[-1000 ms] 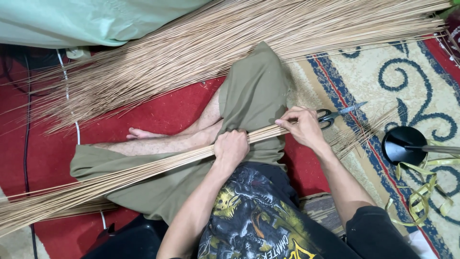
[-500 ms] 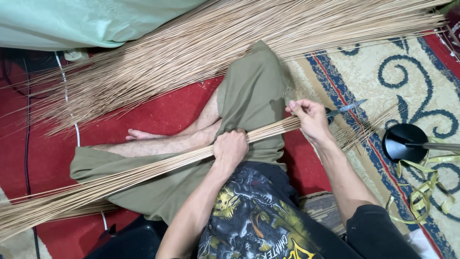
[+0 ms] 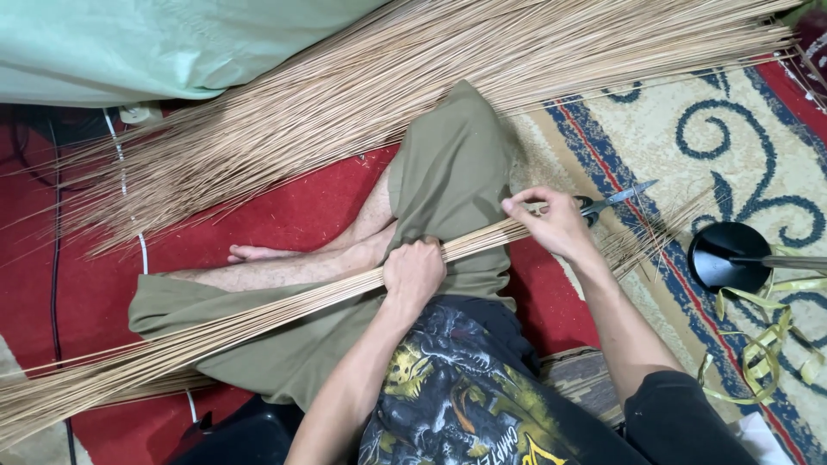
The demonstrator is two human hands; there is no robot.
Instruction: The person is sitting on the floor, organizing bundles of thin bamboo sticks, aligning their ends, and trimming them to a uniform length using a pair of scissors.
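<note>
A long bundle of thin tan sticks [image 3: 258, 314] lies across my lap, running from the lower left up to my right hand. My left hand [image 3: 413, 274] grips the bundle around its middle, over my olive shorts. My right hand [image 3: 556, 226] pinches the bundle's right end with thumb and forefinger. Just beyond that hand, a pair of scissors [image 3: 616, 198] lies on the rug, blades pointing up and right; its handles are partly hidden by my fingers.
A big loose heap of the same sticks [image 3: 413, 77] fans across the floor ahead. A pale green sheet [image 3: 129, 43] covers the top left. A black round base [image 3: 728, 257] and yellow strap pieces [image 3: 767, 344] sit right, on a patterned rug [image 3: 732, 146].
My right hand has slid a little to the right along the bundle's end and now pinches it closer to the scissors. My left hand keeps its grip in place.
</note>
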